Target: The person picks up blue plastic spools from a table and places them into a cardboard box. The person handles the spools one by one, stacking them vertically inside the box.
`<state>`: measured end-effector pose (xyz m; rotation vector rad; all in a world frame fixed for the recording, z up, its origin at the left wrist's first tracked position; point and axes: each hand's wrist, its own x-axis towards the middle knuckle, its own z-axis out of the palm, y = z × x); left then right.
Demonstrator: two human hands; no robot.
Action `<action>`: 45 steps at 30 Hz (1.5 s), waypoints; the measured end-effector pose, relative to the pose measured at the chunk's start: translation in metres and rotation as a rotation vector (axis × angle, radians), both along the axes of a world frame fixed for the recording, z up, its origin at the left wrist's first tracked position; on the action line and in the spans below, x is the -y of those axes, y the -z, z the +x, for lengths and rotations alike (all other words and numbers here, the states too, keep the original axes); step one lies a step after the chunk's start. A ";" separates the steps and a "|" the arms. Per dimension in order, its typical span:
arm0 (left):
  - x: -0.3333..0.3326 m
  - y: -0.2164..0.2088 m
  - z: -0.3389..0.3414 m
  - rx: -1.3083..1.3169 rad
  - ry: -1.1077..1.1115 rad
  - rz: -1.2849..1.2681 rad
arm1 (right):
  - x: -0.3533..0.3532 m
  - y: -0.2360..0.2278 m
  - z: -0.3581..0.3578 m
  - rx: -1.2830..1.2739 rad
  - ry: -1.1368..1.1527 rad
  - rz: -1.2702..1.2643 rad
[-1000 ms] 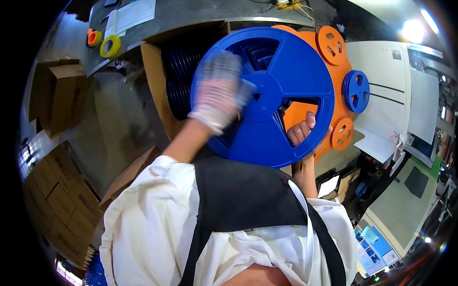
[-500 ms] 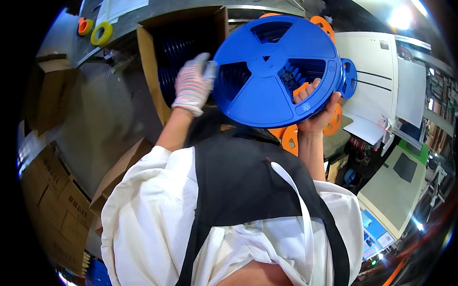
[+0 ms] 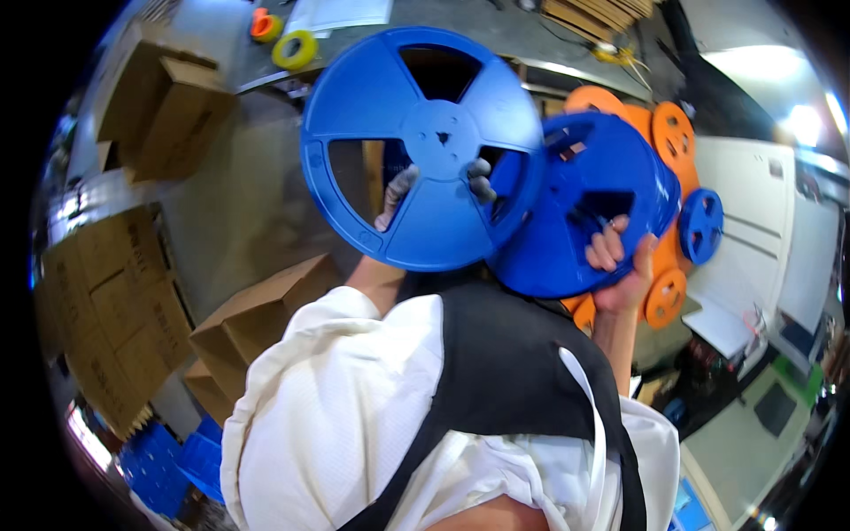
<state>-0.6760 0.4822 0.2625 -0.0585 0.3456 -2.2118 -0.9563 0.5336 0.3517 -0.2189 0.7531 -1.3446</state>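
A large blue plastic reel with three window cutouts hangs in front of me, facing me. My left hand, in a grey-tipped glove, is closed on it from behind; fingertips show through two of its windows, and the palm is hidden. Just to its right is a stack of blue reels, tilted and partly covered by the single reel. My bare right hand grips the stack at its lower right, fingers curled through a window and the thumb at the rim.
Orange reels and a small blue reel stand beyond the stack. On the table lies a yellow tape roll. Cardboard boxes stand at left, near flattened cartons. A pale machine is at right.
My left hand has gone from the stack's left edge to holding a single reel in front of it. The stack in my right hand sits lower and further right in view, which has turned.
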 end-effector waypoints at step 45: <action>0.023 0.031 0.061 -0.195 -0.247 -0.399 | -0.018 -0.003 -0.047 0.229 0.039 -0.403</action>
